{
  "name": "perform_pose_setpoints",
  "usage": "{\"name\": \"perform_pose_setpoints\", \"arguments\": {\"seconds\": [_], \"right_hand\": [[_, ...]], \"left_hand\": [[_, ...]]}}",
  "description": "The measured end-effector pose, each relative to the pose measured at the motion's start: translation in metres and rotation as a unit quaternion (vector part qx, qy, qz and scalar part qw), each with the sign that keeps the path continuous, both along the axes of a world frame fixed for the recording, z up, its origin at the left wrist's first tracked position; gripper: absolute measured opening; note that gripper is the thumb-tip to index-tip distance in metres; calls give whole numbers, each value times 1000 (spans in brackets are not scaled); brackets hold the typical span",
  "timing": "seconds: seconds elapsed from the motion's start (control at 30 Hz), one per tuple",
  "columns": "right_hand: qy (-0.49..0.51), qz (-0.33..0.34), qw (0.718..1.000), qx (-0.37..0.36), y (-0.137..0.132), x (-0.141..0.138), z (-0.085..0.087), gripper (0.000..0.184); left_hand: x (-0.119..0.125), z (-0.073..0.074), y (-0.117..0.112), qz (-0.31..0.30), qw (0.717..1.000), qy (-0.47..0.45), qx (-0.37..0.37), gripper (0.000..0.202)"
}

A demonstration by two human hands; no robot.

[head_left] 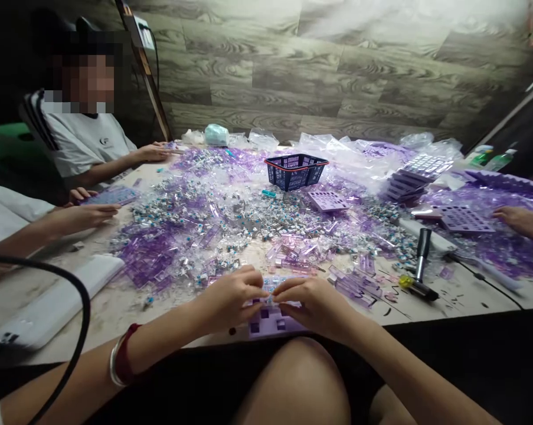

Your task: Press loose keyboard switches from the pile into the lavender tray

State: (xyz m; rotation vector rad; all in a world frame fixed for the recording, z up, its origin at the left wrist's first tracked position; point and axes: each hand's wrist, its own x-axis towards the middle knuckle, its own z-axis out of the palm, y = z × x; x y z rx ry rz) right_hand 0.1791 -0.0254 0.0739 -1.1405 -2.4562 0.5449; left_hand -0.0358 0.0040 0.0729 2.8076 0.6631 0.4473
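A purple tray with square holes [266,326] lies at the table's near edge, partly covered by my hands. Over it, my left hand [236,295] is closed, thumb and fingers bent in a pinch. My right hand [316,302] meets it from the other side, its fingertips also pinched. Between the two sets of fingertips is something small and pale blue or clear, too small to name. Behind the fingers, the tray's far part carries clear and bluish pieces [272,283]. Clear pinkish plastic pieces [293,254] lie just beyond.
Heaps of small metallic-and-blue parts [248,215] and purple plastic pieces [153,251] spread over the table. A dark basket [297,172] stands behind. On the right lie a hammer [421,265] and another holed tray [463,218]. Co-workers' hands [87,217] work at left; another hand [523,222] reaches in right.
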Motion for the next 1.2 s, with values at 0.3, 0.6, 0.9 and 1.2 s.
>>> {"name": "perform_pose_setpoints", "arguments": {"seconds": [0.3,0.6,0.9,1.2], "right_hand": [[-66,-19,997,33,15,-6,6,39],[-33,-54,998,-3,20,0,20,49],[-105,-63,989,-86,16,-1,36,39],[-137,-40,985,-93,18,-7,36,43]], "left_hand": [[11,-8,-3,78,990,-40,-113,46],[13,-12,-33,110,930,-267,-226,48],[29,-35,-52,203,721,-446,-490,87],[23,-38,-53,185,707,-452,-512,71]]}}
